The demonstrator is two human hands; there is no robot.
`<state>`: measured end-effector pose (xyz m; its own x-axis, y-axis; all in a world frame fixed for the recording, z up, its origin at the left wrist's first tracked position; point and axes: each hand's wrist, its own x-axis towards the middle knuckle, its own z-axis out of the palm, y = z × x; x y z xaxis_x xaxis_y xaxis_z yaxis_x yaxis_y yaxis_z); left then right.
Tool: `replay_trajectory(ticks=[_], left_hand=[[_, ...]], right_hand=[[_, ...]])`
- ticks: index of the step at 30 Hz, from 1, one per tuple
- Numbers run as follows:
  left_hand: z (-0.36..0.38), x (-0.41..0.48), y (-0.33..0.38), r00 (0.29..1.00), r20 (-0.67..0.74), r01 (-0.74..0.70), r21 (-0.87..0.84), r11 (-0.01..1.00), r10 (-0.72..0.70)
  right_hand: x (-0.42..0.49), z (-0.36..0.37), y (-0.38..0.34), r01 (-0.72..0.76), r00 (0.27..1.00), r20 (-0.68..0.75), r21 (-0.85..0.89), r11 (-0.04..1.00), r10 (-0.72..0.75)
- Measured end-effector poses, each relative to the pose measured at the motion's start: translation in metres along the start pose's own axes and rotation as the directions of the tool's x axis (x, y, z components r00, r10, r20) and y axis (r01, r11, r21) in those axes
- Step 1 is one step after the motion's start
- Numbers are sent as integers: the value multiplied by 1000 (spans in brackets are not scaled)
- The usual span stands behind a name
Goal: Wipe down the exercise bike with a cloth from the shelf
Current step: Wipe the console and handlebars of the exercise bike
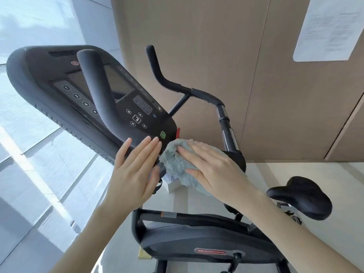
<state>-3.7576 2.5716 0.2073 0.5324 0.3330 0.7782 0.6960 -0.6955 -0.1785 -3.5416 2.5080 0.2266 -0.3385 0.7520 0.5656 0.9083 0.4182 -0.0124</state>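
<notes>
Black exercise bike (206, 239), console (88, 95) tilted, long axis running upper left to lower right, saddle (301, 196) at right. Fluffy grey cloth (177, 164) bunched just below the console's lower corner. Right hand (212, 166) flat, fingers spread, pressing on the cloth, not gripping. Left hand (136, 170) open, fingers straight against the console's edge, holding nothing.

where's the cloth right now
In the head view the grey cloth sits mid-frame under the flat right hand, pressed against the lower corner of the bike console, just below the green button.
</notes>
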Motion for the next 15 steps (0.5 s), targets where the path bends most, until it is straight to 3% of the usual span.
replay_trajectory(ticks=[9,15], left_hand=[[4,3,33,967,-33,247,-91,965,-251],[1,6,40,962,-13,273,-50,961,-274]], right_hand=[[-58,-8,41,126,991,-63,63,990,-122],[2,-8,31,111,988,81,215,970,-131]])
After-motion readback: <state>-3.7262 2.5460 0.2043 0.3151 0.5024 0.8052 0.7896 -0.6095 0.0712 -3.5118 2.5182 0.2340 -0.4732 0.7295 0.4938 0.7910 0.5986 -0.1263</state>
